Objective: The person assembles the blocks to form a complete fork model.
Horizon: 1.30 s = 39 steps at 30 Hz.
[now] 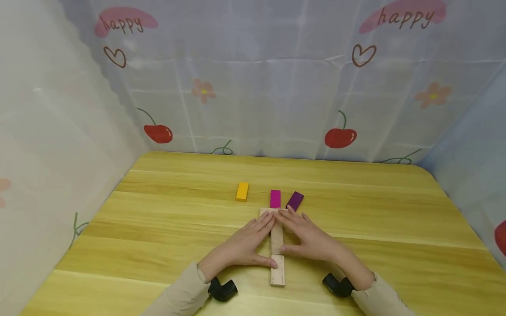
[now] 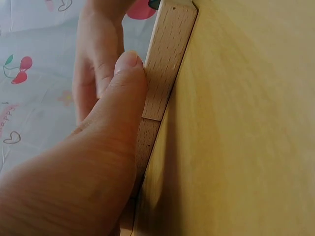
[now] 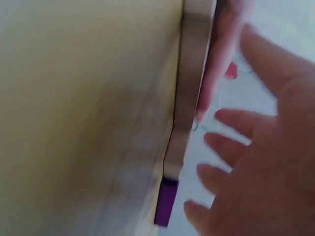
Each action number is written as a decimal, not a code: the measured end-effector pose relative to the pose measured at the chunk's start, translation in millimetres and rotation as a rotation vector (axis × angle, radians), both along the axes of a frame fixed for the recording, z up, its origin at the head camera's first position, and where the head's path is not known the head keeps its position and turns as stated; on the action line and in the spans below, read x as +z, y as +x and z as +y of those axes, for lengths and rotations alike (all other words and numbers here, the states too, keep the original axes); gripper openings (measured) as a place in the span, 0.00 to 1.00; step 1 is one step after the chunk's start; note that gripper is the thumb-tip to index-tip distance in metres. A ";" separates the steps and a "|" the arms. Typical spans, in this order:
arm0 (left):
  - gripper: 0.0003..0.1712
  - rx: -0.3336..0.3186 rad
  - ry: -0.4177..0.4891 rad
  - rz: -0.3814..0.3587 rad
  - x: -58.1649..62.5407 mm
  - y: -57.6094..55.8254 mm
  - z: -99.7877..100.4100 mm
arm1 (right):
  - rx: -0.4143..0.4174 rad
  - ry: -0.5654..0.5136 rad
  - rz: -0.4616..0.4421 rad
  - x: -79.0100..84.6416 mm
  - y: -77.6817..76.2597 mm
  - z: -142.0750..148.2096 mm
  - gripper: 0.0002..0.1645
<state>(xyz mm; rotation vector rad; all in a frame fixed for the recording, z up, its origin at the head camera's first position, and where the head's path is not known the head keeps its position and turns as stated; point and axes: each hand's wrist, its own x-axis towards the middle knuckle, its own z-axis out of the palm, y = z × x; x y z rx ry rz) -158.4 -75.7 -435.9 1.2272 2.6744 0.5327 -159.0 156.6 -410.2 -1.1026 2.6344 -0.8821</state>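
Plain wooden blocks (image 1: 278, 277) lie flat end to end in a line toward me, with another plain block (image 1: 263, 211) across the far end. My left hand (image 1: 246, 242) rests against the line with extended fingers, its thumb on the nearest block. On the other side, my right hand (image 1: 312, 238) spreads its fingers over the far part of the line. In the right wrist view these fingers (image 3: 231, 147) look straight and blurred. A magenta block (image 1: 275, 199) stands just beyond the crosspiece, and a purple block (image 1: 295, 201) lies slanted to its right.
A yellow block (image 1: 242, 192) lies farther left on the wooden table (image 1: 158, 210). Black wrist devices (image 1: 223, 290) hang under both forearms. A printed curtain (image 1: 261, 87) rises behind the table's back edge and along its sides.
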 end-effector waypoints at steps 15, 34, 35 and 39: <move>0.63 -0.007 0.014 0.010 -0.2 -1.1 -0.4 | -0.016 0.141 -0.001 -7.4 12.3 -1.7 0.55; 0.57 0.167 0.167 -0.044 22.7 -50.4 -36.6 | -0.005 0.170 0.019 -9.4 13.2 1.2 0.55; 0.57 0.186 0.186 -0.064 24.0 -57.3 -40.4 | -0.005 0.171 0.020 -9.1 13.2 1.3 0.55; 0.56 0.242 0.243 -0.156 28.2 -83.2 -52.0 | -0.003 0.171 0.023 -8.9 12.8 0.8 0.55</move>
